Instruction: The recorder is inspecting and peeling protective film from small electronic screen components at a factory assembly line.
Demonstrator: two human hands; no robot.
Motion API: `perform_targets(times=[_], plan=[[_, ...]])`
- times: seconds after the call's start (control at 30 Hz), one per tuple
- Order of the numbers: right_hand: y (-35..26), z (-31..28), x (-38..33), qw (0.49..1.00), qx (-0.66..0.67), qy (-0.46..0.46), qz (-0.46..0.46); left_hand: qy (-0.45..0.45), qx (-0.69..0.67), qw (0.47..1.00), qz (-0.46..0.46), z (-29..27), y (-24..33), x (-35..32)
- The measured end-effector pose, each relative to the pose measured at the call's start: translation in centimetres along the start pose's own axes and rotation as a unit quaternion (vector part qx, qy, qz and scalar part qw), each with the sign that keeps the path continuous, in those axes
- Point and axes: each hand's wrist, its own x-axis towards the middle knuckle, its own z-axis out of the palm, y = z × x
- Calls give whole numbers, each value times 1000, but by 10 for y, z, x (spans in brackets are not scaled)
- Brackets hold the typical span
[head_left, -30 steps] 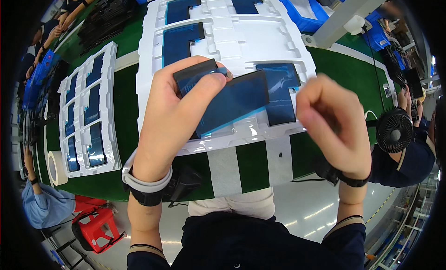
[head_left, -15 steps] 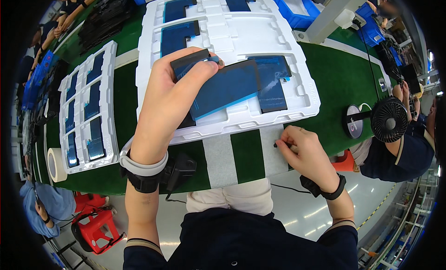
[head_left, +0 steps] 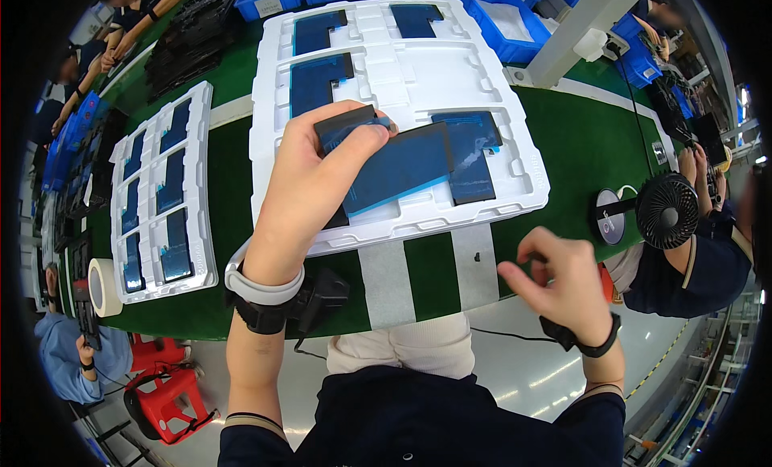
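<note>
Gripping flat dark L-shaped part (head_left: 394, 165), left hand (head_left: 310, 186), moulded white tray (head_left: 523, 170)

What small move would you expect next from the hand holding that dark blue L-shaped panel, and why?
Probably lowering it. The left hand holds the dark blue L-shaped panel tilted above an unfilled pocket of the white moulded tray, beside a seated panel. The right hand pinches something too small to tell, off the tray.

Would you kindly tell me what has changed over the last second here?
The right hand dropped from beside the white tray to the table's near edge, fingers pinched. The left hand kept its grip on the dark blue L-shaped part over the tray; the other parts stayed in their pockets.
</note>
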Motion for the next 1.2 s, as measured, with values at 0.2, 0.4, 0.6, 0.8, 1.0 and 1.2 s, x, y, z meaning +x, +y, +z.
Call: perform_targets(times=[0.2, 0.4, 0.6, 0.8, 1.0, 1.2], plan=[[-22, -24, 53, 981, 24, 102, -162, -67, 18, 997, 24, 1, 1, -1], [-29, -21, 91, 982, 101, -90, -128, -125, -3, 992, 19, 0, 6, -2], [-6, -36, 129, 968, 244, -31, 42, 69, -67, 986, 139, 2, 5, 0], [5, -20, 149, 971, 194, 30, 137, 54, -61, 989, 127, -7, 11, -2], [-5, -18, 164, 995, 17, -38, 88, 95, -47, 985, 134, -26, 17, 1], [-10, -12, 171, 994, -99, -39, 36, 107, -47, 982, 146, -29, 12, 6]])
